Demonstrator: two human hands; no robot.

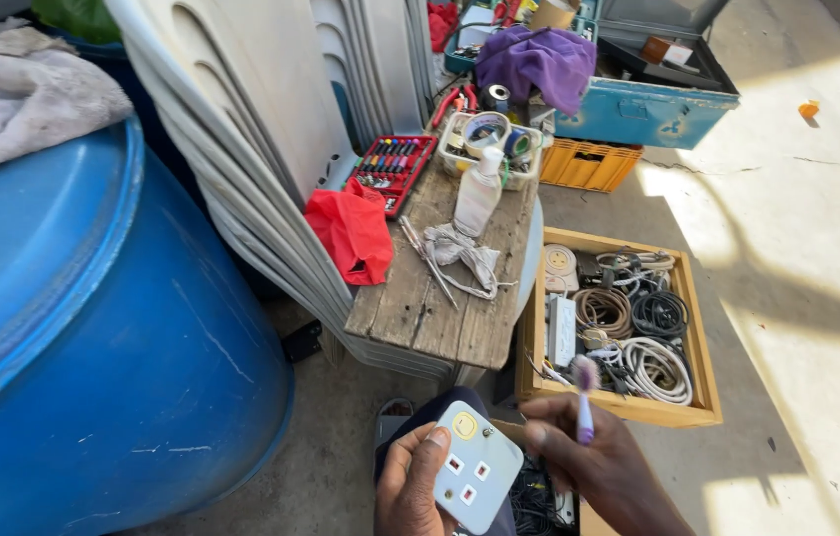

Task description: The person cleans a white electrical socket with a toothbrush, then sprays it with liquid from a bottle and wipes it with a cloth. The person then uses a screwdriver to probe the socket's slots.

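Observation:
My left hand (408, 486) grips a pale grey wall socket plate (478, 467) with a yellow round button and small red switches, held face up near the bottom middle. My right hand (604, 467) sits just right of it, pinching a small purple-and-white toothbrush (585, 397) upright, its bristled head above the fingers. The brush is apart from the socket plate.
A weathered wooden plank table (440, 308) holds a red cloth (352, 233), a clear bottle (478, 194), a screwdriver-bit set (392, 164) and a tub of tape rolls (492, 139). A wooden box of coiled cables (629, 328) sits right. Blue barrel (92, 357) left; blue toolbox (648, 99) behind.

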